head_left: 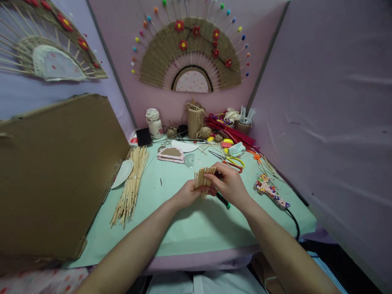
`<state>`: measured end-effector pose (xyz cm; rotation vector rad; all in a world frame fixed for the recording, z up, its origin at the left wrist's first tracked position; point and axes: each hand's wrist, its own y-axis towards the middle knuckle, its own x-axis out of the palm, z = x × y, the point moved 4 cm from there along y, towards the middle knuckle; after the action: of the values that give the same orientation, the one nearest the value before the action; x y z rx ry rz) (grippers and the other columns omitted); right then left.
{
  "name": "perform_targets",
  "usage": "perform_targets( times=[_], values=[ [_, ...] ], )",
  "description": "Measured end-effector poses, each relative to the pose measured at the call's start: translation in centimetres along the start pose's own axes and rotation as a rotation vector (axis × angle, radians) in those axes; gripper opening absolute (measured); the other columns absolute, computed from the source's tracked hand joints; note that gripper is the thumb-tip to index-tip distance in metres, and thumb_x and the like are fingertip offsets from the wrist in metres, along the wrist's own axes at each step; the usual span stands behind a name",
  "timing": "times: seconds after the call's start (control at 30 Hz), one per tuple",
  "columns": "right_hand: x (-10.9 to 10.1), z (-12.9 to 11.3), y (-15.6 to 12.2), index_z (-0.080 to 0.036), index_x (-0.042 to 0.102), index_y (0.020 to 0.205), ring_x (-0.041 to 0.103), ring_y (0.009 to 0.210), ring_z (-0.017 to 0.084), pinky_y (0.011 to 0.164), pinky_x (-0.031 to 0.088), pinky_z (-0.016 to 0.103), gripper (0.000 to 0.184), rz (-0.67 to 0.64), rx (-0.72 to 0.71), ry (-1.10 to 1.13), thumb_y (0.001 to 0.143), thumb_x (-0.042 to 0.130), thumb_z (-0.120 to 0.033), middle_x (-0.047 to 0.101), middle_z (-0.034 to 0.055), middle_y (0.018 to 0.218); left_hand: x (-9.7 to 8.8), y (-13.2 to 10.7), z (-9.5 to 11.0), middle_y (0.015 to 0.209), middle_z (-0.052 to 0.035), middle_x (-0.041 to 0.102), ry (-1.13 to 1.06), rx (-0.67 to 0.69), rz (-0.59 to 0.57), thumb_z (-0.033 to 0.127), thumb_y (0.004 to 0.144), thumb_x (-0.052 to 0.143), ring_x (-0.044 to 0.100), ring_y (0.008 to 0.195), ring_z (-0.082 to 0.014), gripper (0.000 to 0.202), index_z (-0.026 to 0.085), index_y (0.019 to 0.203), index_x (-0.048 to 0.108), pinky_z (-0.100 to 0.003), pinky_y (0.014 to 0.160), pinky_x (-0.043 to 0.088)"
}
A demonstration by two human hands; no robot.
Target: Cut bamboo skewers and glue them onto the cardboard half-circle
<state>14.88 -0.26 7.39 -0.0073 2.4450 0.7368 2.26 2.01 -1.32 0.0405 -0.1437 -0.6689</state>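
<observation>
My left hand (188, 193) is closed round a short bundle of wooden sticks (204, 177), held just above the pale green table (190, 228) near its middle. My right hand (228, 183) pinches the top of the same bundle with thumb and fingers. A dark pen with a green tip (223, 201) pokes out under my right hand; whether it is held or lies on the table I cannot tell.
A long bundle of sticks (131, 185) and a white plate (123, 173) lie at the left beside a big cardboard sheet (55, 171). Scissors (228, 160), a patterned glue gun (271, 191), twine spools (196, 118), a jar (154, 122) and red stems (232, 132) crowd the back.
</observation>
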Motion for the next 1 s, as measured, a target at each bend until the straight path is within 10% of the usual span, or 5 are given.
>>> perform_targets(
  times=[1.0],
  values=[
    [-0.13, 0.16, 0.04, -0.02, 0.059, 0.073, 0.05, 0.065, 0.014, 0.06, 0.038, 0.026, 0.011, -0.095, -0.061, 0.079, 0.083, 0.062, -0.02, 0.056, 0.0002, 0.07, -0.96, 0.15, 0.26, 0.103, -0.0128, 0.073, 0.149, 0.001, -0.06, 0.041, 0.081, 0.067, 0.064, 0.103, -0.0288, 0.035, 0.012, 0.099, 0.073, -0.041, 0.092, 0.047]
  ],
)
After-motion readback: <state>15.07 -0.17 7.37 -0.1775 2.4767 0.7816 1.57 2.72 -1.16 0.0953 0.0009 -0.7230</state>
